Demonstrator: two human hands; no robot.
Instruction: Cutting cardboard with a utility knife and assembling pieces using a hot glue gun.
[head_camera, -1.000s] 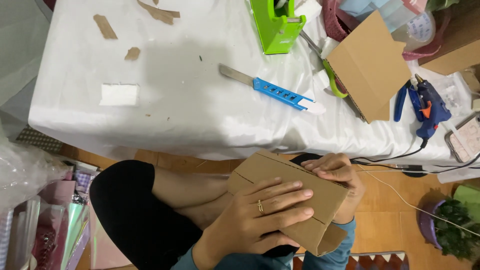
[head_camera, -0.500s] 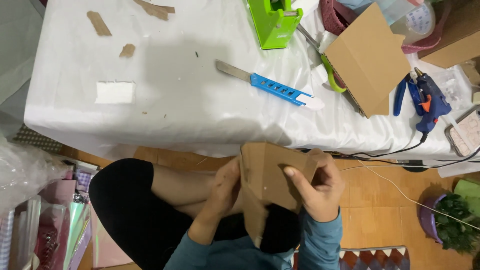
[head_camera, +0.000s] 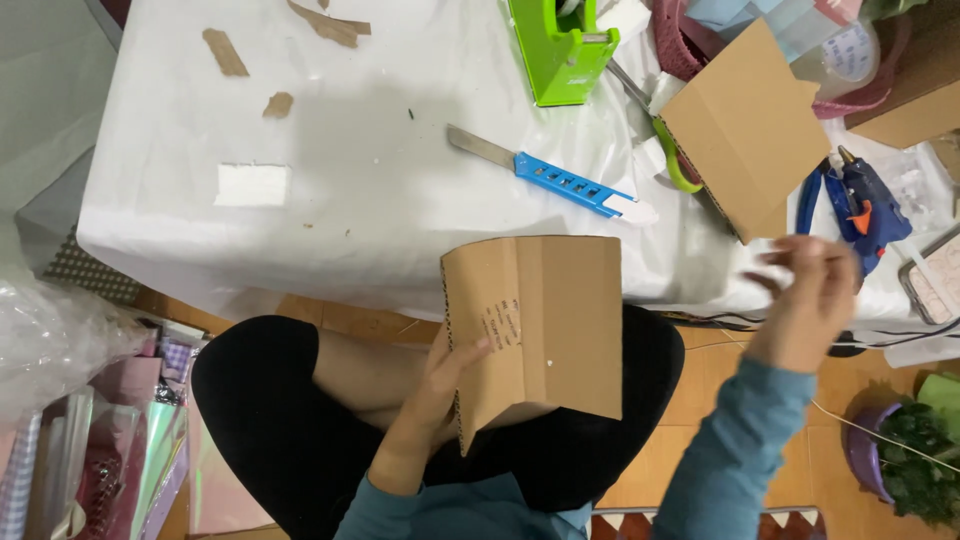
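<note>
Two hands are at work, and only one has hold of anything. The left hand (head_camera: 440, 385) pinches the folded cardboard piece (head_camera: 535, 325) at its near-left edge, thumb on the face and fingers hidden behind, holding it up over the lap just short of the bench (head_camera: 380, 200) edge. The right hand (head_camera: 805, 290) is blurred, its fingers spread and empty, lifted well out to the right toward the blue glue gun (head_camera: 860, 205), touching nothing.

To my eye the step is a one-handed hold of the folded piece while the other hand goes out to the tools. It would go best with the grip kept close to the crease so the flap does not swing open, and with the piece held level and clear of the bench edge.

Counted: one folded cardboard piece in the left hand; one larger cardboard sheet (head_camera: 750, 125) lying beyond the right hand; one blue-handled knife (head_camera: 545, 172) just beyond the held piece; one green tape dispenser (head_camera: 562, 50) farther out; one glue gun; one pair of green-handled scissors (head_camera: 672, 165), partly hidden under the sheet; three torn brown scraps (head_camera: 225, 52) well beyond and left of the left hand; one white patch (head_camera: 252, 185) nearer it.
</note>
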